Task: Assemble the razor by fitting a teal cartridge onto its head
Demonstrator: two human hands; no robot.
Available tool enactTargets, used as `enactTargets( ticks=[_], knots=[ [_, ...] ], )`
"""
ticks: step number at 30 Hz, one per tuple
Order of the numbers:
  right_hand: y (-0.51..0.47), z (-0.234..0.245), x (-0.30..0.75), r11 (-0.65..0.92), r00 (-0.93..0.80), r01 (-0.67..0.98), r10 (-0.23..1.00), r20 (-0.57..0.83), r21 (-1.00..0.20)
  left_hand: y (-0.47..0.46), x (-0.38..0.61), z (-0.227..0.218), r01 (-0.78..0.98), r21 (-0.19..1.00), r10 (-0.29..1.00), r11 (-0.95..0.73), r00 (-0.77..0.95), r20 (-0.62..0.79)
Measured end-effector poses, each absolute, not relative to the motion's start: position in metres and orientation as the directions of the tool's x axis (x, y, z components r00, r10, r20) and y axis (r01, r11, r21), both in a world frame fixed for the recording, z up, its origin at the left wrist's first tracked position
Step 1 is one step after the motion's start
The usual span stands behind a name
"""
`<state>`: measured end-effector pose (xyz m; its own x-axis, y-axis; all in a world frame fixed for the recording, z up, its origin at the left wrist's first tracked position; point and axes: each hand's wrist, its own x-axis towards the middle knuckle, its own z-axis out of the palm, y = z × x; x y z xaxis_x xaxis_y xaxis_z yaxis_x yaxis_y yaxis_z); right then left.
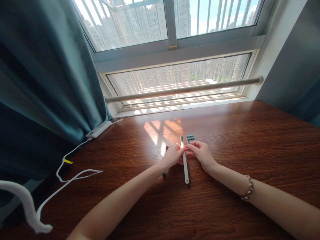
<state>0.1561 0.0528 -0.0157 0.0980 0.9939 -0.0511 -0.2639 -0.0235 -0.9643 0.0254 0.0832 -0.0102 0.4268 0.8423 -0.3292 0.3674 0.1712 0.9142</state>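
A white toothbrush (185,168) points away from me, bristles at the far end. My left hand (173,155) is closed at its upper handle, thumb and fingers pinching it. Beneath that hand and wrist lies a slim dark object (164,174), mostly covered, so its kind does not show. My right hand (202,155) is closed just right of the toothbrush, its fingertips meeting those of the left. A razor (190,137) with a teal head sticks out beyond the right fingers; its handle is largely hidden among them.
Brown wood-grain table (237,140) extends around the hands. At left, a white power strip (99,129) and looping white cable (70,181) lie beside a blue curtain (55,66). A curved white tube (27,200) rises lower left. Behind the table are a rail (187,89) and barred windows.
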Motion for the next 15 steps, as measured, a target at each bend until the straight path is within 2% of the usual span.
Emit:
enactTargets(
  ticks=[4,8,12,15],
  knots=[
    [0.054,-0.021,0.157,0.007,0.103,-0.233,0.995,-0.018,-0.972,0.087,0.023,-0.012,0.483,0.873,0.824,0.071,0.465,-0.324],
    [0.054,-0.024,0.156,0.017,0.095,-0.194,0.996,-0.001,-0.981,0.088,0.020,-0.007,0.607,0.787,0.829,-0.111,0.493,-0.263],
    [0.055,-0.026,0.156,0.011,0.094,-0.152,0.996,-0.003,-0.988,0.087,0.019,-0.001,0.728,0.623,0.858,-0.287,0.485,-0.171],
    [0.056,-0.030,0.158,0.007,0.090,-0.116,0.996,-0.004,-0.993,0.084,0.020,0.000,0.805,0.482,0.887,-0.347,0.449,-0.111]
  ],
)
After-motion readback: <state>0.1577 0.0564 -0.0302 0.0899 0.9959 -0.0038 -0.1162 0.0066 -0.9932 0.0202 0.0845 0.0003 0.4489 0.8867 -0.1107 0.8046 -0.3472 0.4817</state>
